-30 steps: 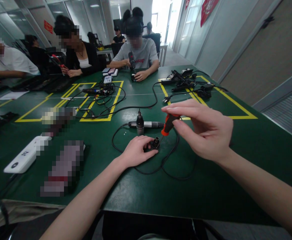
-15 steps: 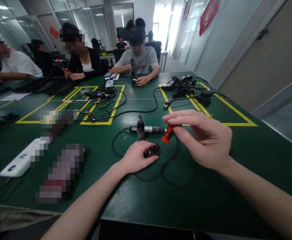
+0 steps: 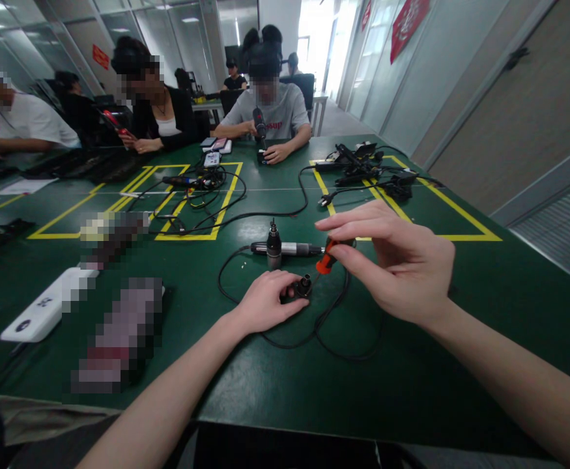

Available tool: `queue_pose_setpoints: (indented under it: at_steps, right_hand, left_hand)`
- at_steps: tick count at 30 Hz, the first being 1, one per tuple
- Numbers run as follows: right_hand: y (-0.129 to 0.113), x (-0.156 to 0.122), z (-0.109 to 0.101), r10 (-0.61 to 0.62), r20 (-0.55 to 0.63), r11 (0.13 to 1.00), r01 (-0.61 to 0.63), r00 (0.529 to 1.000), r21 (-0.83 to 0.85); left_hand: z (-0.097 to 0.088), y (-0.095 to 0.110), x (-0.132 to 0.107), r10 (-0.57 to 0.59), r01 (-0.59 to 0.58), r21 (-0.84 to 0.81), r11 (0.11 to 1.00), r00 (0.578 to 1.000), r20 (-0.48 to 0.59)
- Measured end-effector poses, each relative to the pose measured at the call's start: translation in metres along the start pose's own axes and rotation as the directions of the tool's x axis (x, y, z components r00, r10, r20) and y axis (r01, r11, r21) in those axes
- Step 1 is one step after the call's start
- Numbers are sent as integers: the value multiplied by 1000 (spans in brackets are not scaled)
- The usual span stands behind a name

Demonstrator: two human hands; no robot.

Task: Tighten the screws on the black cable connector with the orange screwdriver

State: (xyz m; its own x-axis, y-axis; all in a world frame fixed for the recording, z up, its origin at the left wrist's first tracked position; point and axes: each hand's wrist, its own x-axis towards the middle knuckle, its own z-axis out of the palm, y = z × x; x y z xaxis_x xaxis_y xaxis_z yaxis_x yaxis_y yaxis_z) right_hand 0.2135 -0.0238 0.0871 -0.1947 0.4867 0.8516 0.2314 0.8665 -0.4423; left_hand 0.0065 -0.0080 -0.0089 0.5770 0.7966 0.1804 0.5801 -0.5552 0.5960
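Observation:
Near the middle of the table, my left hand [image 3: 268, 303] grips a small black part [image 3: 304, 285] with a metal collar sticking up from it. My right hand [image 3: 397, 264] pinches the orange and black handle of a screwdriver [image 3: 326, 260] between thumb and fingers. Its thin shaft slants down to the left, toward the side of the black part; whether the tip sits in a screw I cannot tell. Just beyond, a dark cylindrical tool body [image 3: 273, 247] stands upright in front of a silver and black electric screwdriver [image 3: 294, 249] that lies on its side.
A black cable [image 3: 333, 355] loops on the green table [image 3: 265, 384] below my hands. A white power bank [image 3: 40, 309] and a blurred-out flat object [image 3: 121, 332] lie left. Tangled black cords [image 3: 353, 166] sit at the back right. Across the table, a person [image 3: 270, 111] handles a power tool.
My hands, the black part and the screwdriver keep nearly the same positions. The whole view has shifted slightly, and the right fingers have moved a little on the handle.

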Motion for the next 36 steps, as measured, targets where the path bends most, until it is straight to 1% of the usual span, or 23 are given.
queue_pose_setpoints:
  at_steps: [6, 15, 22, 27, 31, 36]
  right_hand:
    - [0, -2, -1, 20, 15, 1000, -20, 1000, 15]
    - [1, -5, 0, 60, 16, 995, -61, 998, 80]
    - [0, -2, 3, 16, -37, 1000, -17, 999, -10]
    - [1, -4, 2, 39, -2, 998, -39, 999, 54]
    - [1, -5, 2, 52, 18, 997, -53, 998, 58]
    - [1, -7, 6, -1, -33, 998, 3, 999, 62]
  left_hand:
    - [0, 0, 1, -1, 1, 2, 1000, 1000, -5]
    - [0, 0, 0, -6, 6, 7, 1000, 1000, 8]
    - [1, -1, 0, -1, 1, 1, 1000, 1000, -3]
    - [1, -2, 0, 5, -6, -7, 1000, 1000, -7]
    - [1, -2, 0, 4, -4, -7, 1000, 1000, -6]
    - [1, 0, 0, -3, 3, -11, 1000, 1000, -1]
